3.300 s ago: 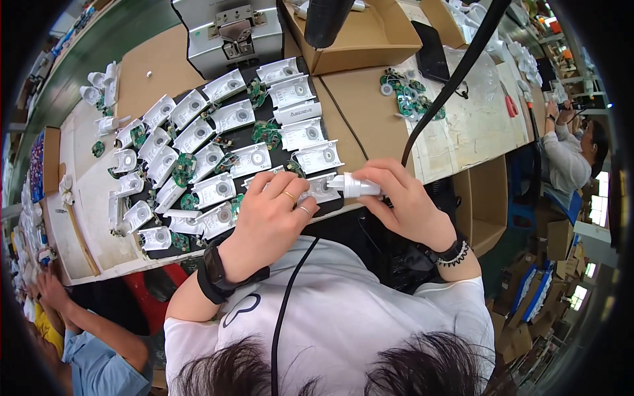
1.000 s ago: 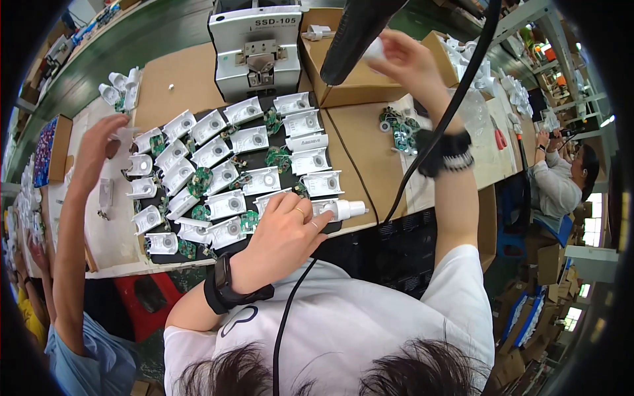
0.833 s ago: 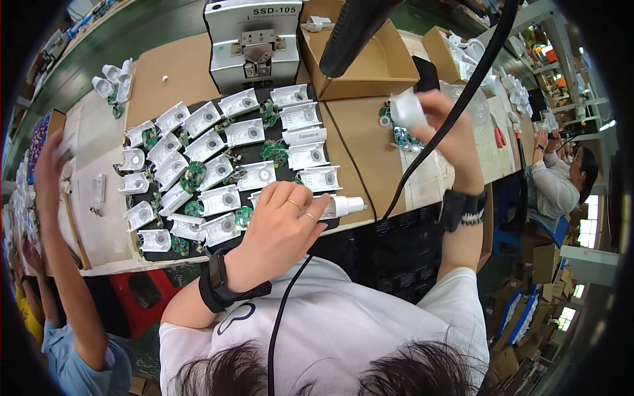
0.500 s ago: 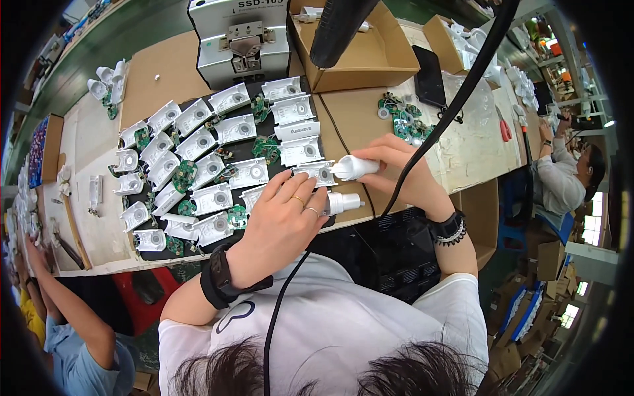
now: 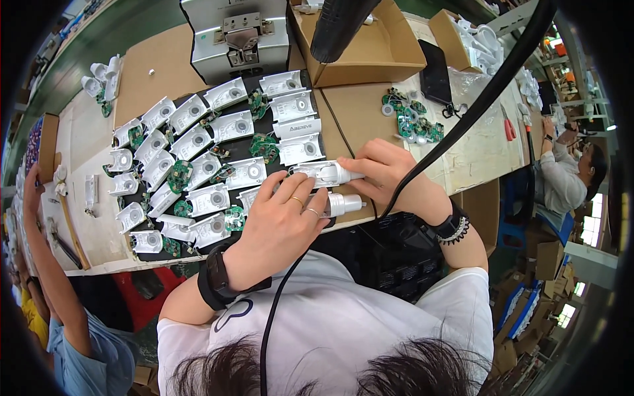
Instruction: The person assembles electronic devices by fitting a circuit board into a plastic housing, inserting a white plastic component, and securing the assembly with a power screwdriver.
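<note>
Two hands, two white housings at bench edge.
Left hand (image 5: 281, 228) pins lower housing (image 5: 343, 203) steady; right hand (image 5: 389, 175) grips upper housing (image 5: 323, 173) beside tray (image 5: 261, 129).

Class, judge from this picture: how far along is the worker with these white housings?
Done: none shows as finished. In hand: the right hand holds one white housing at the bench edge; the left hand covers another white part. Left: rows of open housings with green circuit boards between them.

Housings (image 5: 198, 158): in rows on the table (image 5: 152, 72), left of both hands.
Machine (image 5: 236, 34): behind the rows.
Cardboard box (image 5: 370, 56): right of the machine.
Circuit boards (image 5: 411, 117): right, before the box.
</note>
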### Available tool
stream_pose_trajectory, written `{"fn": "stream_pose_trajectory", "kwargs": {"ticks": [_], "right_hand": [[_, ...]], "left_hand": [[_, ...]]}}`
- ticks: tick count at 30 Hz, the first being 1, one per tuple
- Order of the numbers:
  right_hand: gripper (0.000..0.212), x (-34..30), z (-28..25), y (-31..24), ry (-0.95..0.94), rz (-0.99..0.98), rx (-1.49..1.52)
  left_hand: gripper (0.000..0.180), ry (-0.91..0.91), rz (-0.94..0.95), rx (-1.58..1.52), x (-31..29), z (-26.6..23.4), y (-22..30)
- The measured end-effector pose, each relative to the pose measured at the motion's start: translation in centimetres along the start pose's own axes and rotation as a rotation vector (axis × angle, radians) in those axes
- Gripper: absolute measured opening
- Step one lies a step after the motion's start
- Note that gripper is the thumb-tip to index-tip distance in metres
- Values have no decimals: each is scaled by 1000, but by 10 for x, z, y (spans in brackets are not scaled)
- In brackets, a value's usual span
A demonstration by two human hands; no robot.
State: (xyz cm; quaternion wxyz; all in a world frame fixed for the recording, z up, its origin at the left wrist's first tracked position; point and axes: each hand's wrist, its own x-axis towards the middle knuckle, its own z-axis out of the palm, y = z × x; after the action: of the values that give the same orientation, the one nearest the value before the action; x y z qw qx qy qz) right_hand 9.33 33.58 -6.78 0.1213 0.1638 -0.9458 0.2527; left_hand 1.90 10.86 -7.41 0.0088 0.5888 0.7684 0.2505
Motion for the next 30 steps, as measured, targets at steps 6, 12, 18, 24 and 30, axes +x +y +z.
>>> {"fn": "stream_pose_trajectory", "kwargs": {"ticks": [6, 12, 18, 24, 30], "right_hand": [[41, -1, -1, 0, -3, 18, -16], [43, 1, 1, 2, -9, 57, 42], [42, 4, 2, 3, -23, 25, 94], [35, 20, -31, 20, 40, -28, 48], [20, 116, -84, 127, 313, 203, -216]], "left_hand": [[32, 29, 41, -26, 4, -2, 2], [26, 24, 48, 61, 2, 0, 2], [27, 52, 34, 36, -2, 0, -2], [23, 64, 16, 8, -4, -3, -4], [30, 31, 20, -10, -6, -6, -2]]}}
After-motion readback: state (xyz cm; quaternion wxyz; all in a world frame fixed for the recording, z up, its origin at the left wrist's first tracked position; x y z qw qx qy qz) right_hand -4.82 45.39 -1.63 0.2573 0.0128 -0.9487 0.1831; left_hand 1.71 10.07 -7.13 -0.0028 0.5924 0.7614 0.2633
